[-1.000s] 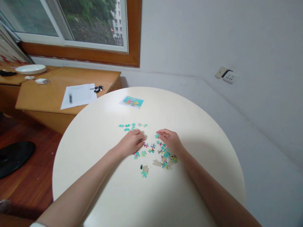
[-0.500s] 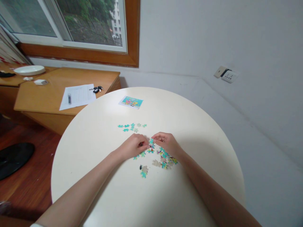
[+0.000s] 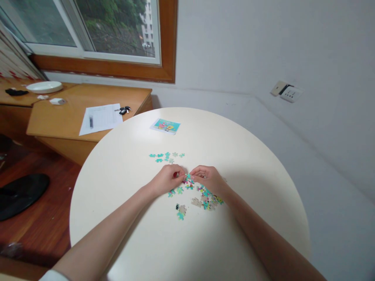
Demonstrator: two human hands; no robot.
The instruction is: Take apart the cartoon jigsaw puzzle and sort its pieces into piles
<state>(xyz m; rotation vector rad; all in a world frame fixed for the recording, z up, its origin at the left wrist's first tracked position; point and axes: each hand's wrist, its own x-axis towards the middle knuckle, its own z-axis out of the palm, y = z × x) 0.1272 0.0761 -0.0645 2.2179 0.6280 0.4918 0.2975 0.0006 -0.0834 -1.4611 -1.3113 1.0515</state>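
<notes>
1. Your right hand (image 3: 208,180) pinches a turquoise piece (image 3: 188,176) near frame centre, now closer to your left hand (image 3: 168,180), which curls beside it; its grip I cannot tell.
2. Both therefore share one spot.
3. Loose pieces (image 3: 206,204) lie just below; a picture card (image 3: 166,126), upper middle.

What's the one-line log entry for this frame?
left hand: at teal piece | right hand: at same piece | pile: by right hand | card: on table beyond hands
</notes>
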